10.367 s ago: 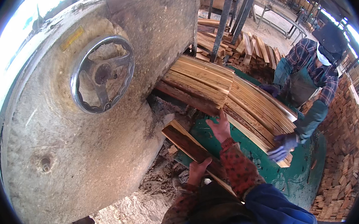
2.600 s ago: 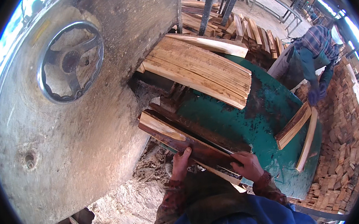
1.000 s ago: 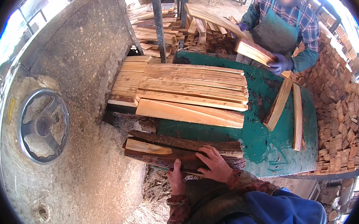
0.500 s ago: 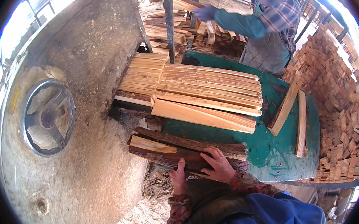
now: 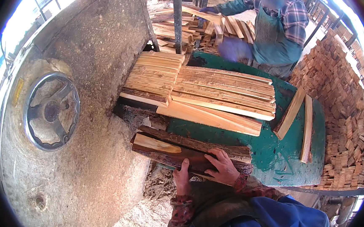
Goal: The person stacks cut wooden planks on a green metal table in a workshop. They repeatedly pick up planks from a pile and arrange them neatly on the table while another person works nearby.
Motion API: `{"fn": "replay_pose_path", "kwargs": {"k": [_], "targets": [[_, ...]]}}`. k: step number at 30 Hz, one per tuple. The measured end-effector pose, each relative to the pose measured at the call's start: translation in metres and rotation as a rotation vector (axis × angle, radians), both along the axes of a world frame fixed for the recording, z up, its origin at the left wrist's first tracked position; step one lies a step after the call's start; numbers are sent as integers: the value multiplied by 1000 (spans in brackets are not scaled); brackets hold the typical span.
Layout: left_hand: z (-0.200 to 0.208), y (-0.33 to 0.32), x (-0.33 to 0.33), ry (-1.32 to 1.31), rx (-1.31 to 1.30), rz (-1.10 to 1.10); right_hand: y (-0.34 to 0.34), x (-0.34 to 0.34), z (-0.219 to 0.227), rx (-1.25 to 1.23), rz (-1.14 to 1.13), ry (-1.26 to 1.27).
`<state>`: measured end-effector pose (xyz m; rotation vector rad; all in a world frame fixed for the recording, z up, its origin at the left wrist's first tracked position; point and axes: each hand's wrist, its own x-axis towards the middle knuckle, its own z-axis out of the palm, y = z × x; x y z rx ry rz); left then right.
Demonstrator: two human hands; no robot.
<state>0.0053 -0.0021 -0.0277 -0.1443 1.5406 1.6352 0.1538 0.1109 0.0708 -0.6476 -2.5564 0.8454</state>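
A bark-edged wood slab (image 5: 157, 152), dark brown with a pale bare patch, lies crosswise in front of me. My left hand (image 5: 181, 181) grips its near edge, thumb on top and the other fingers hidden below. Farther right, my right hand (image 5: 223, 167) holds the same slab, its fingers bent over the upper face. Right behind it, a second rough bark strip (image 5: 231, 153) runs alongside. Beyond that, a pale loose board (image 5: 216, 118) rests slantwise on the green table (image 5: 274, 159), against a row of sawn boards (image 5: 226, 85).
On the left stands a large worn machine panel with a metal handwheel (image 5: 52, 111). Two loose wood pieces (image 5: 289, 113) lie at the table's right. Stacked wood blocks (image 5: 334, 124) rise beyond. Across the table, a person (image 5: 276, 39) in gloves handles a board near a woodpile (image 5: 169, 28).
My hands and the slab have barely moved. The board row appears slightly farther right. Across the table, the other person's one gloved hand has dropped toward the table, blurred, while the other holds a board.
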Motion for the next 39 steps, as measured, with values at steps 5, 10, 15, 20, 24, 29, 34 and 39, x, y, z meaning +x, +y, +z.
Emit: {"fn": "replay_pose_path", "kwargs": {"k": [5,10,15,20,24,29,34,39], "targets": [[19,5,3,-31,76,40,0,2,-2,14,-7,1],[18,4,3,-50,76,33,-1,2,-4,21,-9,-6],[7,3,2,-54,58,26,0,2,-4,18,-5,-1],[19,5,3,-53,72,23,1,1,0,31,-11,8],[9,2,3,-3,84,28,0,0,0,33,-1,-3],[8,3,1,14,-26,-7,1,0,0,27,6,-17],[9,5,2,33,60,18,3,-4,8,-3,22,-50],[-1,2,2,8,32,20,12,-8,8,-43,61,-93]]}}
